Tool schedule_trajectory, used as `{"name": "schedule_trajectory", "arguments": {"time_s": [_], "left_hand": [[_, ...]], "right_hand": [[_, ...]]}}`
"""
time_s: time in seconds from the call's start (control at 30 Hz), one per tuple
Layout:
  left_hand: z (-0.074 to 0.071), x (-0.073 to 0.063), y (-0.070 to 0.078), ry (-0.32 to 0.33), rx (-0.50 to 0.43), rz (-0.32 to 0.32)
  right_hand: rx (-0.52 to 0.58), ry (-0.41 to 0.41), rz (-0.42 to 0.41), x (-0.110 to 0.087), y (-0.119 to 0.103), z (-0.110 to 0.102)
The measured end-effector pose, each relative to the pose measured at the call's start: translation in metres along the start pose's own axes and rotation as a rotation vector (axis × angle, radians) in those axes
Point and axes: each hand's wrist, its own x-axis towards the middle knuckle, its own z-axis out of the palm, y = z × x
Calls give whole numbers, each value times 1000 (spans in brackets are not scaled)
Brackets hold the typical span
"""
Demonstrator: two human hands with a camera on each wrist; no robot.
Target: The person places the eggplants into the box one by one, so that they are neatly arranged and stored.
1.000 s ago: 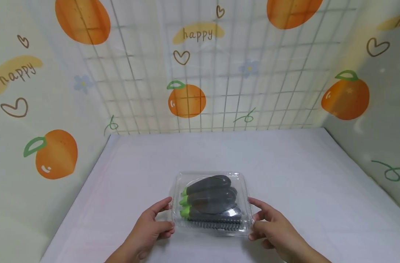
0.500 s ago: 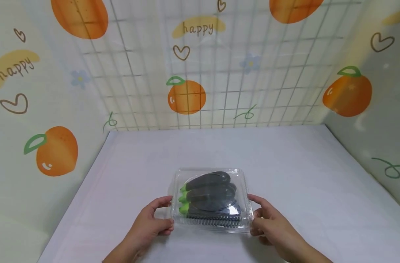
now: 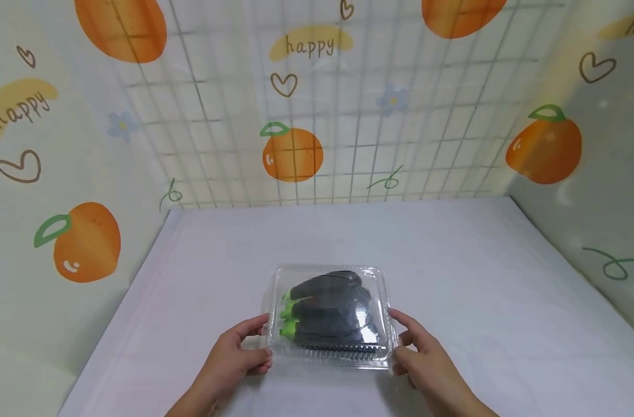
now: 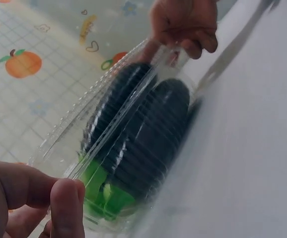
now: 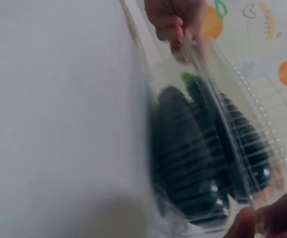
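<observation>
A clear plastic clamshell box point(image 3: 330, 356) with its lid down sits between both hands near the front of the table. Inside lie several dark eggplants point(image 3: 322, 315), their green stem ends toward the left. At the box's left side, my left hand point(image 3: 236, 356) pinches the rim between thumb and fingers. Opposite it, my right hand point(image 3: 426, 359) holds the right rim, index finger stretched along the side. In the left wrist view the thumb and finger meet on the rim of the box point(image 4: 118, 124). The right wrist view shows a similar pinch on the box's edge point(image 5: 223, 119).
A white-covered table point(image 3: 218, 249) spreads around the box. Behind it hangs a curtain point(image 3: 343, 127) printed with oranges and hearts over a wire grid. Patterned walls point(image 3: 598, 220) enclose the left and right sides.
Between the hands, the box tilts slightly and the eggplants shift inside it. Both hands keep their hold on its sides. The head view moves a little.
</observation>
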Motion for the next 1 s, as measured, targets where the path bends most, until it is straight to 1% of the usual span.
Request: {"name": "schedule_trajectory", "arguments": {"time_s": [0.1, 0.17, 0.27, 0.33, 0.37, 0.43, 0.6, 0.67, 0.73, 0.83, 1.0], "left_hand": [[3, -2, -2, 3, -17, -8], [5, -4, -3, 3, -23, -15], [5, -7, -3, 4, -36, -25], [5, -8, -3, 5, -47, -30], [4, -9, -3, 5, -52, -32], [4, -10, -2, 2, -65, -29], [4, -11, 0, -13, -85, -11], [5, -11, 0, -20, -85, -13], [6, -11, 0, -21, -80, -20], [7, -11, 0, -10, -73, -31], [8, -14, -1, 1, -67, -50]], "right_hand": [[-30, 6, 9, -1, 0, -2], [-14, -15, 21, -3, 1, -4], [17, -49, 66, -7, 2, -6], [20, -74, 80, -9, 2, -8], [11, -74, 80, -10, 1, -8], [2, -68, 70, -11, 0, -8], [49, -57, 8, -11, -4, -9], [51, -57, 2, -12, -4, -11], [32, -51, -1, -11, -2, -11], [25, -52, -6, -11, -1, -11], [68, -75, -5, -13, 0, -12]]}}
